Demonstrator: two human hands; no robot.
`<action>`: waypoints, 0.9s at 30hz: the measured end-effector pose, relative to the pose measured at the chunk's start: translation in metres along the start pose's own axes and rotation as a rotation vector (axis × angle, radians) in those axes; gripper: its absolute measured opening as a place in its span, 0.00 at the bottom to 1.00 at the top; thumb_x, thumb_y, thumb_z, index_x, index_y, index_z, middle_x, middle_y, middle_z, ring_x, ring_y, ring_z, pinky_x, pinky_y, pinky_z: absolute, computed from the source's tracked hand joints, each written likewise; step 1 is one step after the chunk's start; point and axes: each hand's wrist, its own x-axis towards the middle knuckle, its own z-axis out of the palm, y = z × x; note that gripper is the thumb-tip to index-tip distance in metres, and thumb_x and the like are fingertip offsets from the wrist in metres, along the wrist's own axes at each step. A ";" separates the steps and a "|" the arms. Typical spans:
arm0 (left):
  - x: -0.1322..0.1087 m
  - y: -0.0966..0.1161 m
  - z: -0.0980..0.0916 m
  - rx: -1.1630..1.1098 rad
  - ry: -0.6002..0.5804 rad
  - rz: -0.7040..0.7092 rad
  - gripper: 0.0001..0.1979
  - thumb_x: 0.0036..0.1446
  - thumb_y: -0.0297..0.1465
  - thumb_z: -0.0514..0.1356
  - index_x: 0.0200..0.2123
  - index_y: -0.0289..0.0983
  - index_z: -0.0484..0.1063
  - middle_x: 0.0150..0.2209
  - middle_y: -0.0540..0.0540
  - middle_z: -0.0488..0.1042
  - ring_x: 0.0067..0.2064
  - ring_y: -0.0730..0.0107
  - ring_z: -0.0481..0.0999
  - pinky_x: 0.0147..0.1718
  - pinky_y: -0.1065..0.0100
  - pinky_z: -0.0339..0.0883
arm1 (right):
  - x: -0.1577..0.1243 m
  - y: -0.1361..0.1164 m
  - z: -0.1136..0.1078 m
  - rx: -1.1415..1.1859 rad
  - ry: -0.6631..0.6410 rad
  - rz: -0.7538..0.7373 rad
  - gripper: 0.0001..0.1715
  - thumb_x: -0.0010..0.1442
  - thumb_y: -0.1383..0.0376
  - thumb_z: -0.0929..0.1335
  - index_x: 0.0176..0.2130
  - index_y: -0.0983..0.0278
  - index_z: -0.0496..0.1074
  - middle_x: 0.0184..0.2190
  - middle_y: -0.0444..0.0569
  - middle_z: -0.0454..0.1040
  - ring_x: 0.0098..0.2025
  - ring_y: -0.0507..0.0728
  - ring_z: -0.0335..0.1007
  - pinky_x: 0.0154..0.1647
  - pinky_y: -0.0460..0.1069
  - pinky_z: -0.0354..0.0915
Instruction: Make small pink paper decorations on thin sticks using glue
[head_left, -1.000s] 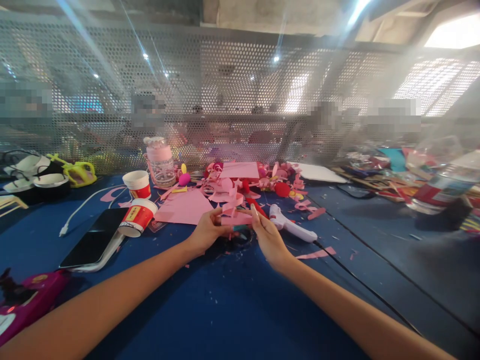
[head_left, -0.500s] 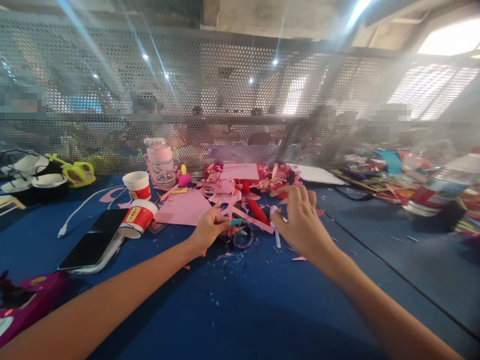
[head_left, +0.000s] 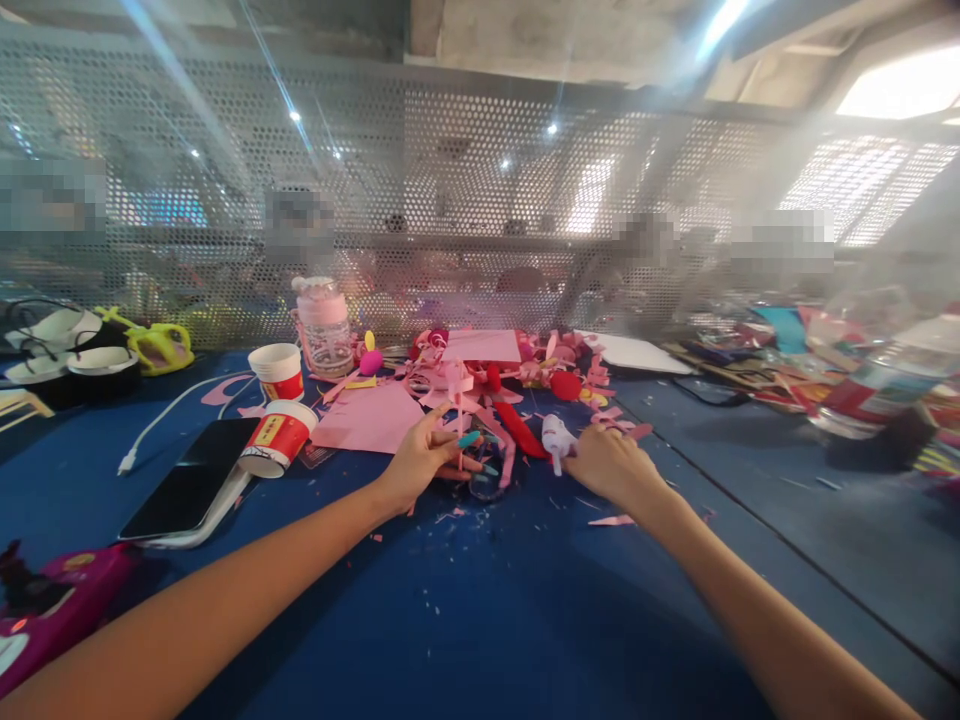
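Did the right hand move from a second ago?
Yes. The right hand went right, away from the pink paper strips, onto the white glue gun.

A craft workshop: blue worktable (head_left: 480, 620) strewn with pink paper scraps (head_left: 480, 385), perforated metal screen (head_left: 450, 180) behind.

Nothing is legible; the red paper cups' (head_left: 276, 436) yellow label print is blurred.

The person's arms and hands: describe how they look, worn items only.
Both forearms are bare, with no sleeves, watch or bracelet in view. The left hand has long nails painted teal. The right hand shows no glove; its nails cannot be made out, and whether it wears a ring is too small to tell.
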 end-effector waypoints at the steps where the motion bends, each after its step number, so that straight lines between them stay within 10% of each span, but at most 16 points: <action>1: 0.000 0.000 0.000 -0.005 0.004 -0.001 0.41 0.48 0.30 0.63 0.61 0.37 0.43 0.39 0.39 0.75 0.31 0.64 0.78 0.28 0.67 0.73 | 0.000 0.000 0.000 0.020 0.028 0.019 0.32 0.49 0.60 0.64 0.45 0.84 0.64 0.41 0.74 0.67 0.45 0.72 0.64 0.39 0.56 0.60; 13: 0.001 0.000 0.002 -0.003 -0.013 -0.004 0.39 0.48 0.29 0.63 0.59 0.37 0.46 0.40 0.38 0.75 0.30 0.66 0.78 0.28 0.69 0.73 | -0.005 -0.004 -0.008 0.520 0.557 -0.046 0.19 0.50 0.60 0.60 0.37 0.71 0.69 0.31 0.58 0.70 0.36 0.63 0.66 0.33 0.52 0.60; 20: 0.000 -0.001 0.002 0.021 -0.030 -0.010 0.38 0.47 0.28 0.63 0.59 0.36 0.47 0.46 0.34 0.72 0.33 0.66 0.78 0.30 0.68 0.73 | -0.004 -0.008 -0.014 1.229 0.545 -0.092 0.16 0.47 0.55 0.68 0.30 0.66 0.73 0.20 0.46 0.71 0.22 0.54 0.65 0.20 0.46 0.60; 27: -0.001 0.002 0.003 0.023 -0.019 -0.032 0.40 0.45 0.26 0.64 0.58 0.35 0.48 0.47 0.34 0.72 0.36 0.64 0.78 0.31 0.68 0.72 | -0.001 -0.003 0.005 1.059 0.572 -0.495 0.10 0.47 0.61 0.69 0.31 0.64 0.70 0.27 0.47 0.73 0.29 0.55 0.69 0.29 0.48 0.65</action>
